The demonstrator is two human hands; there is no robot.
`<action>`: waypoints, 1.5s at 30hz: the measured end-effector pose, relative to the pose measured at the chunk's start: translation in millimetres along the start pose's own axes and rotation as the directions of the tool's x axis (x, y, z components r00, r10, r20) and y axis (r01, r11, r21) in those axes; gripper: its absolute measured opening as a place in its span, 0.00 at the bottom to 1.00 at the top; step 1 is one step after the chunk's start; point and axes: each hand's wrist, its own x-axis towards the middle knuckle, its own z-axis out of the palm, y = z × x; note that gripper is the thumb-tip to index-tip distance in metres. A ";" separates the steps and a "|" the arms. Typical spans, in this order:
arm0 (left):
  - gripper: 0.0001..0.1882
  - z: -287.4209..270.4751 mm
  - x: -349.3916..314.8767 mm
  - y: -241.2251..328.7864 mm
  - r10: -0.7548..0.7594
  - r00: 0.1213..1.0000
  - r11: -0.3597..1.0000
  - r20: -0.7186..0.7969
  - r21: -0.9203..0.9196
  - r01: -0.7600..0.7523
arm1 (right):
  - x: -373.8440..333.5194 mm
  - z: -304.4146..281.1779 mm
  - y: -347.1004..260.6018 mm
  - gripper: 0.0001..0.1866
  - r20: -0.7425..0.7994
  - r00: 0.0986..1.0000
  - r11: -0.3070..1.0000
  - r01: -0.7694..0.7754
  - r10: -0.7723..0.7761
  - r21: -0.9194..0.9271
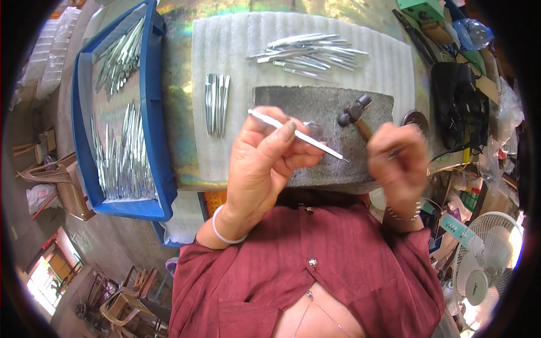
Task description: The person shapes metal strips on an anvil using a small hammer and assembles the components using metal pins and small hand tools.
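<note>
My left hand (267, 149) is closed around a slim silver metal tool (318, 145) with a thin pointed tip, held slantwise above a dark grey block (338, 166). A small round metallic object (313, 130) on the block is partly hidden behind that hand. To the right, my right hand (399, 160) is raised beside the block's edge. Motion blurs its fingers, so what they hold, if anything, does not show. Just left of it lies a hammer (353, 110) with a black head and a wooden handle, its handle end hidden.
Similar silver tools lie in a loose pile (315, 52) and a neat row (216, 106) on white foam sheeting (236, 45). A blue tray (155, 112) at left holds many more. A dark disc (416, 119) and a black case (459, 104) sit right; a fan (484, 265) stands lower right.
</note>
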 end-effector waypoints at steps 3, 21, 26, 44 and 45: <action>0.05 -7.0 -7.2 -12.8 -0.091 0.996 0.980 -0.014 -0.177 0.087 | -3.2 26.0 1.0 0.16 0.103 0.984 0.985 -0.156 0.148 0.074; 0.06 -1.1 -39.8 -4.6 -0.248 0.966 0.816 0.070 0.553 0.169 | 6.5 37.8 6.4 0.04 0.250 0.881 0.803 -0.470 0.402 0.366; 0.05 -4.8 -39.5 0.8 -0.320 0.946 0.842 0.058 0.476 0.255 | 12.1 44.5 5.8 0.04 0.292 0.813 0.709 -0.583 0.505 0.397; 0.06 -23.8 -35.6 11.7 -0.315 0.943 0.896 0.104 0.359 0.260 | 31.3 63.3 5.8 0.04 0.322 0.764 0.709 -0.642 0.560 0.291; 0.06 -24.3 -35.8 11.1 -0.305 0.946 0.899 0.107 0.361 0.249 | 30.9 63.5 6.4 0.04 0.318 0.778 0.723 -0.625 0.542 0.295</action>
